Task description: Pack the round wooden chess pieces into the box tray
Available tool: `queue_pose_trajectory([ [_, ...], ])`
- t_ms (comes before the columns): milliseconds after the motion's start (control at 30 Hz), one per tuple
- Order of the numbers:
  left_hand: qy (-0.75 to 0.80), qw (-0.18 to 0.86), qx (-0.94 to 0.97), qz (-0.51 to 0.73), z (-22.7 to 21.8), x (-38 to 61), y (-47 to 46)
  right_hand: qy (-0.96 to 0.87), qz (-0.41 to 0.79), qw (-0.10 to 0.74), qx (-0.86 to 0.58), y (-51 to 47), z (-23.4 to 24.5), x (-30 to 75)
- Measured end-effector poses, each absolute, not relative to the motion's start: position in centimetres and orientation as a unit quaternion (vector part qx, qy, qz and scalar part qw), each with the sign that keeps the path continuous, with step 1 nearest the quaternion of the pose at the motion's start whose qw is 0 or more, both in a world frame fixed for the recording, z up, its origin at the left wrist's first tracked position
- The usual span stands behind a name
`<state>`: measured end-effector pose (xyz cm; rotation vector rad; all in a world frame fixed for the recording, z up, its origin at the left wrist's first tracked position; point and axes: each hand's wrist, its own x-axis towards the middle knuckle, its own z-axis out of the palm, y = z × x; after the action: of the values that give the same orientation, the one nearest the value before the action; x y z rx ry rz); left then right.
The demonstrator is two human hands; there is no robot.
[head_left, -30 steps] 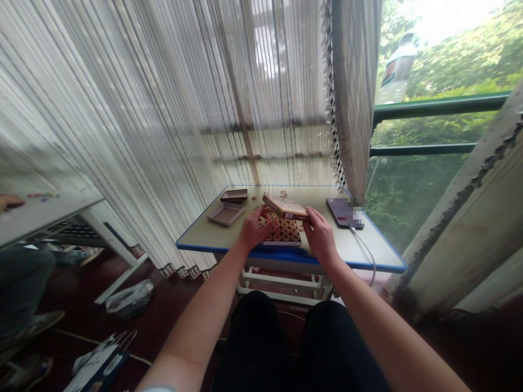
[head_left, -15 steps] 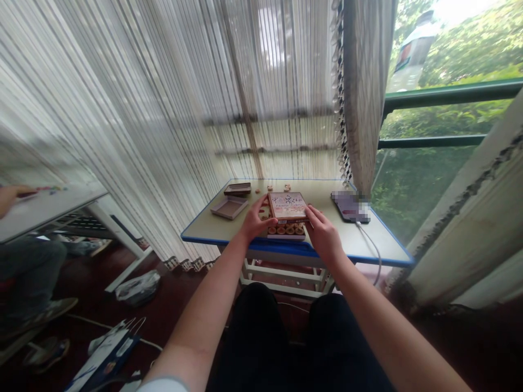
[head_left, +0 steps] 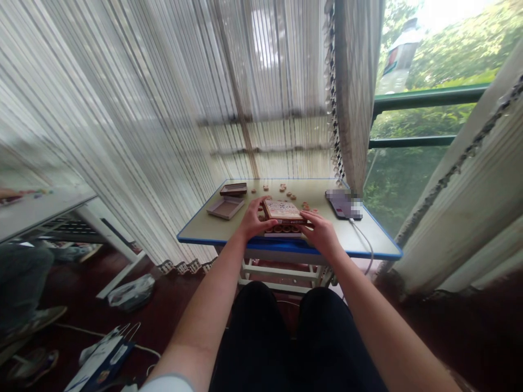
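Note:
Both hands hold a printed Chinese chess box lid (head_left: 283,210) at its sides, low over the near edge of the table. My left hand (head_left: 250,222) grips its left side, thumb along the front corner. My right hand (head_left: 322,231) has its fingers on the right front corner. Directly beneath the lid is a shallow tray (head_left: 281,235) with a row of round wooden chess pieces (head_left: 281,229) showing at the front; the lid hides the rest. Loose chess pieces (head_left: 283,187) lie behind, and several more are scattered to the right of the lid.
A shallow open box part (head_left: 225,208) and a darker one (head_left: 234,189) lie on the table's (head_left: 196,231) left. To the right is a phone-like device (head_left: 345,207), partly blurred, with a cable (head_left: 366,237). A curtain (head_left: 269,130) hangs behind. Another person sits at a left-hand table (head_left: 44,209).
The lid has tipped flatter and come down closer to the tray, covering more of the pieces. More loose pieces show to its right. The view has shifted slightly.

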<state>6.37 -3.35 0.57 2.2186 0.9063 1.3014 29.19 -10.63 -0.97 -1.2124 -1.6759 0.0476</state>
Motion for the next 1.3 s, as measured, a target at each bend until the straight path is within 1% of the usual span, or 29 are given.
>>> queue_pose_trajectory([
  [133,0.331,0.218,0.793,0.462,0.6,6.3,-3.5,-0.696,0.036,0.513,-0.502,-11.7,-0.6,29.0],
  [267,0.333,0.208,0.798,0.457,0.6,6.2,-3.5,-0.647,0.048,0.495,-0.578,-11.5,-0.5,29.3],
  [367,0.33,0.211,0.8,0.454,0.5,6.1,-3.4,-0.653,0.049,0.437,-0.617,-10.8,-0.7,29.5],
  [467,0.33,0.223,0.803,0.444,0.5,6.2,-3.3,-0.703,0.032,0.369,-0.607,-10.2,-0.8,29.3],
  [567,0.323,0.247,0.801,0.44,0.5,6.2,-3.1,-0.715,0.013,0.339,-0.612,-9.6,-1.0,29.1],
  [633,0.315,0.271,0.797,0.437,0.4,6.3,-3.0,-0.689,0.001,0.359,-0.63,-9.3,-1.3,29.1],
  [700,0.309,0.298,0.791,0.436,0.3,6.3,-3.0,-0.658,-0.001,0.402,-0.637,-9.2,-1.6,29.2],
  [800,0.308,0.318,0.786,0.432,0.2,6.2,-2.9,-0.651,0.042,0.437,-0.619,-9.5,-1.5,29.4],
  [933,0.32,0.294,0.801,0.412,0.1,5.8,-2.9,-0.687,0.109,0.431,-0.575,-10.2,-0.9,29.6],
  [1300,0.378,0.201,0.84,0.335,0.4,6.0,-2.9,-0.74,0.083,0.403,-0.531,-11.1,-0.5,29.1],
])
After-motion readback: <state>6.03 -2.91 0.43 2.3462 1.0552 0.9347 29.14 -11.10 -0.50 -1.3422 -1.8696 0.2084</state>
